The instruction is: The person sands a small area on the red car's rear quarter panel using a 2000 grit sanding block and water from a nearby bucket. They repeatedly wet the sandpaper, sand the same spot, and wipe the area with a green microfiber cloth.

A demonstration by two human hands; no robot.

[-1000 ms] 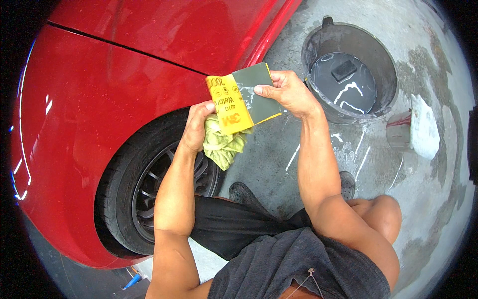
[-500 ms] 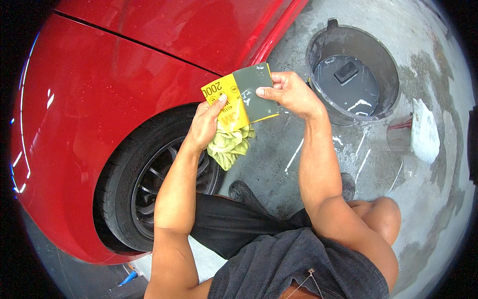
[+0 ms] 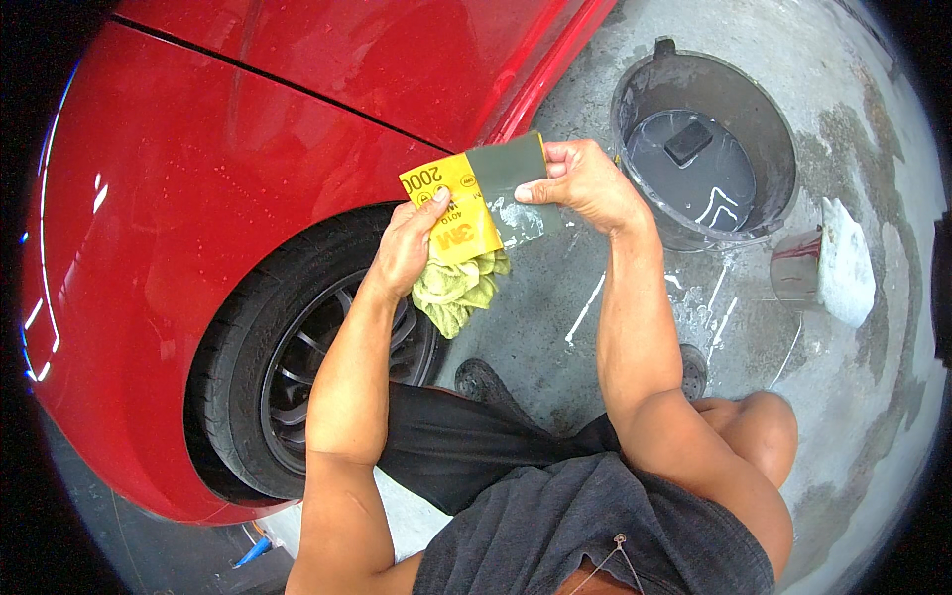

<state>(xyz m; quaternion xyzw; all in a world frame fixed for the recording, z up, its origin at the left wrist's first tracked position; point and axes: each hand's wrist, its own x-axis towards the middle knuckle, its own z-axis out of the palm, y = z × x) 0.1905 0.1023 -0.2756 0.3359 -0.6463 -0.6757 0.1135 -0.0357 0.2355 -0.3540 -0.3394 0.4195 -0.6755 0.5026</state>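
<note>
My left hand [image 3: 402, 248] grips a sheet of sandpaper [image 3: 466, 226] at its left side, with the thumb on the yellow backing. A crumpled yellow-green cloth [image 3: 454, 296] hangs below that same hand, apparently held in its fingers, which are hidden. At the sheet's right edge my right hand [image 3: 590, 188] pinches it between thumb and fingers. The sandpaper is folded, so its right part shows the dark grey grit face, wet and shiny near the lower end. Both hands hold it in front of the red car's wheel arch.
On the left stands a red car [image 3: 228, 129], beaded with water, with a black tyre [image 3: 233, 397]. To the right, a dark bucket [image 3: 773, 129] holds greyish water and a black block [image 3: 688, 143]. Beside it is a metal container [image 3: 796, 270] with a whitish cloth [image 3: 845, 263] over it.
The right hand has shifted slightly right with the sandpaper's edge. The grey part has tilted, and the yellow strip along its right edge shows less. My left hand stays nearly still.
</note>
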